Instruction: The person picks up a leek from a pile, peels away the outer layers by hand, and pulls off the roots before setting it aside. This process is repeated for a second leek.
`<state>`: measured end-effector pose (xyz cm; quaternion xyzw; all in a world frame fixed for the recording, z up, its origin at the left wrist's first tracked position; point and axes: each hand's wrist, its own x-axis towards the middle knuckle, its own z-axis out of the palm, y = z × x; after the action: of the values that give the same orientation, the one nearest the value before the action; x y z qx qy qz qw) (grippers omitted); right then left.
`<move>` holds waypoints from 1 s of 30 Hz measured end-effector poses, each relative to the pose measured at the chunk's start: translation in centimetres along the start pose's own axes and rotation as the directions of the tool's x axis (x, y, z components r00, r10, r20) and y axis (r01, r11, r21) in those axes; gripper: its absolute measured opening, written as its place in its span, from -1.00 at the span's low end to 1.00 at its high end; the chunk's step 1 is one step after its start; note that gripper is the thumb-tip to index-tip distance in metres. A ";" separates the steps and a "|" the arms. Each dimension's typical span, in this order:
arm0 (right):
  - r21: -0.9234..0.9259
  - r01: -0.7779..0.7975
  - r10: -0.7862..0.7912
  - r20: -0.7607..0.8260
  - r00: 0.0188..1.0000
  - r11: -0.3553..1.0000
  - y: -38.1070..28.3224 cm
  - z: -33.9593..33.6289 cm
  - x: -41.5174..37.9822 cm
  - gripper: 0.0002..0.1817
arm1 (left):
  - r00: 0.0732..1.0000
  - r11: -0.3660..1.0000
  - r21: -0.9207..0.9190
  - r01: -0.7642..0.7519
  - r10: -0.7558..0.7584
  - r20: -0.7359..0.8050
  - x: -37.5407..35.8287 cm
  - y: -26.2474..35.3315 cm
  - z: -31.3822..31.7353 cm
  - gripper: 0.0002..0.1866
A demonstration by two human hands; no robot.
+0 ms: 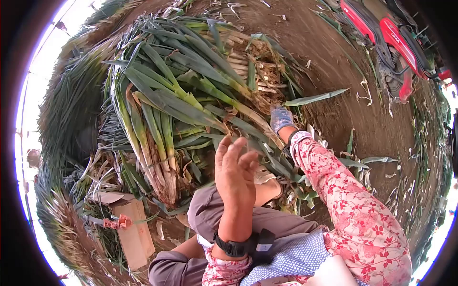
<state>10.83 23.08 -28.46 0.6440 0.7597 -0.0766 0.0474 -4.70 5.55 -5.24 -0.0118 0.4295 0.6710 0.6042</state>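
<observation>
Your left hand (236, 181) is raised in front of your lap, its bare fingers (232, 155) loosely parted and slightly curled, with only air between them. Your right hand (281, 119), in a bluish glove, is down low among the leeks (191, 95), just beside a long stalk; its fingers are too hidden to tell whether they grip it. The pile of leeks lies beyond your left fingers and to the left of your right ones, while a cluster of pale root ends (269, 78) sits just beyond the gloved fingers. To the right of those fingers, one loose leaf (317, 97) juts out over the soil (334, 62). Left of your bare fingers, a smaller bunch (152, 148) lies with its roots toward you. Farther out on that side and nearer to your body, a piece of cardboard (134, 238) lies under an orange-red wrapping (117, 222). More leaves (62, 119) are heaped at the far left. Well apart from your right fingers, beyond them and to the right, rests a red and black machine (398, 45).
</observation>
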 end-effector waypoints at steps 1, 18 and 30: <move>-0.014 -0.001 0.001 0.007 1.000 1.000 -0.3 0.0 0.4 -0.68 | 1.000 1.000 0.005 0.003 -0.003 0.016 0.0 0.0 0.1 -0.62; 0.263 -0.082 0.047 0.135 0.990 0.961 -2.0 -2.2 -7.6 -0.62 | 0.996 0.999 0.043 -0.015 0.019 -0.090 0.0 0.4 -0.5 -0.67; 0.674 -0.187 -0.085 0.348 0.934 0.714 -1.0 -4.2 -8.5 -0.49 | 0.989 0.998 -0.023 -0.056 0.053 -0.137 0.4 0.3 -0.9 -0.72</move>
<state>11.40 15.44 -22.86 0.6102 0.6345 -0.4706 -0.0607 -5.47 5.33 -5.87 -0.0540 0.4610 0.6906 0.5547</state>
